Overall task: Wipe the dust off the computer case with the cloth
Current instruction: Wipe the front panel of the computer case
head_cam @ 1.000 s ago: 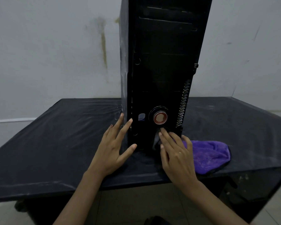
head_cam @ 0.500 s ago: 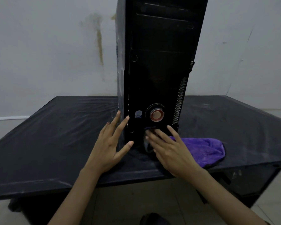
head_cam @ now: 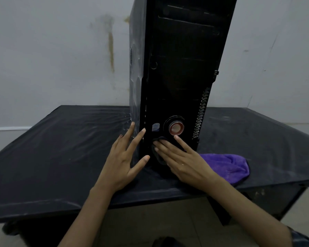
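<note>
Case stands upright near the front edge of the tabletop, tall and narrow, its front panel facing the person. Dust streaks show on its left side panel; the front is dark and hard to read for dust. The cloth lies bunched on the tabletop just right of the case's base, and a dark fold of it reaches up under the right hand, whose straight fingers press it flat against the lower front panel, just below the round button. The left hand braces the case at its front-left corner, fingers straight and spread, thumb apart, clamped on nothing.

The main risk, as I judge it, is tipping: the case is tall on a small footprint, and a hard push on the front could rock it backward or slide it on the slick black covering. The left hand only rests against the corner, so it may not stop that. A second risk is the button: the fingertips sit just beside it, and an upward stroke could press it or snag the cloth on its ring. The vent slits on the right edge could also catch the cloth. Most of the cloth trails loose near the front edge, so a quick stroke could drag it off. Little of the case looks wiped yet.
</note>
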